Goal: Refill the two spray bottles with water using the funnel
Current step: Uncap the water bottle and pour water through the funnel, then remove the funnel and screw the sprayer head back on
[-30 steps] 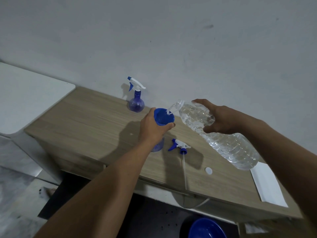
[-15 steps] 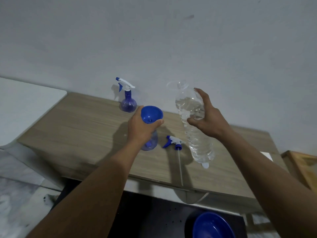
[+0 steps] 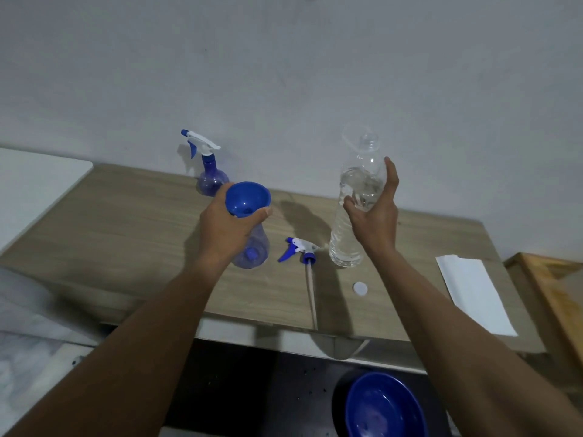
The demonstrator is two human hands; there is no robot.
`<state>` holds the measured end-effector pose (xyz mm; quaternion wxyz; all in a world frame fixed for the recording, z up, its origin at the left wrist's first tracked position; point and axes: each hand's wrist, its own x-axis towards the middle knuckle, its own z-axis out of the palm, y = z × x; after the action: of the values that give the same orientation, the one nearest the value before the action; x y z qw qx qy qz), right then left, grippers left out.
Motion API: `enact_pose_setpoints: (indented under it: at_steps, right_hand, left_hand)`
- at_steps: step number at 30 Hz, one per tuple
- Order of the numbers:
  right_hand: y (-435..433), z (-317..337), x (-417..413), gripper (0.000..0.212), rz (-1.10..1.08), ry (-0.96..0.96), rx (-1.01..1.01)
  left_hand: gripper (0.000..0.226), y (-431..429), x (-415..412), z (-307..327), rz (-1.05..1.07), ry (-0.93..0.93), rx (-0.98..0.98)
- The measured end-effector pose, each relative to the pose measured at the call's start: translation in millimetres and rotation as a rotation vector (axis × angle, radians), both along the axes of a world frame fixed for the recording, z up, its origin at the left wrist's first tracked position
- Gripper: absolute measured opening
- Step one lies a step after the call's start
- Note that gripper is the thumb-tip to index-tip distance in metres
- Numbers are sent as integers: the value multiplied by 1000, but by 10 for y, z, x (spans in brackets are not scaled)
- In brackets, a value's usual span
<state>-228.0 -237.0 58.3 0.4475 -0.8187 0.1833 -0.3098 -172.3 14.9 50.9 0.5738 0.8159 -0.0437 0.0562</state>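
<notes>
Two bottles matter: your left hand [image 3: 224,231] clamps the funnel [image 3: 247,198] in the open spray bottle [image 3: 255,250] mid-frame, steadying it. Your right hand [image 3: 375,222], fingers [image 3: 391,175] spread, loosely brackets the upright water bottle [image 3: 344,247]. The second spray bottle [image 3: 211,181] stands capped just above.

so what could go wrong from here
The tall clear plastic water bottle stands uncapped with the right grip loose around it; a knock could tip and spill it. The tube of the loose blue-and-white spray head reaches the front edge of the wooden table, where an arm could sweep it off.
</notes>
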Motion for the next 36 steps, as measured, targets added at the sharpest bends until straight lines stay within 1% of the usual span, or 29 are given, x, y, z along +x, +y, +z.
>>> enact_pose_setpoints:
  at_steps: [9, 13, 15, 19, 22, 24, 30, 33, 35, 36]
  right_hand:
    - [-187, -268, 91, 95, -70, -67, 84]
    - [-221, -287, 82, 99, -87, -54, 59]
    - [-226, -292, 62, 103, -81, -36, 37]
    - [-250, -262, -1, 121, -28, 26, -3]
    - [-245, -179, -68, 129, -23, 73, 19]
    - [-229, -87, -108, 131, -19, 86, 26]
    - [-157, 265, -216, 128, -23, 103, -48]
    - [-56, 464, -276, 121, -56, 70, -123]
    - [65, 605, -299, 113, -101, 10, -208]
    - [139, 675, -294, 108, -122, -31, -274]
  left_hand:
    - [60, -4, 23, -44, 3, 5, -23]
    - [58, -3, 13, -37, 2, 2, -5]
    - [58, -5, 5, -23, 1, 5, -2]
    - [57, -8, 2, -7, -4, 12, 8]
    - [58, -8, -9, 13, -2, 24, -4]
    - [58, -6, -16, 31, -4, 29, -10]
    - [59, 25, -44, 95, -56, 61, -16]
    - [60, 42, -51, 118, -85, 58, -13]
    - [68, 45, -51, 117, -90, 67, -10]
    - [79, 51, -49, 111, -92, 80, -11]
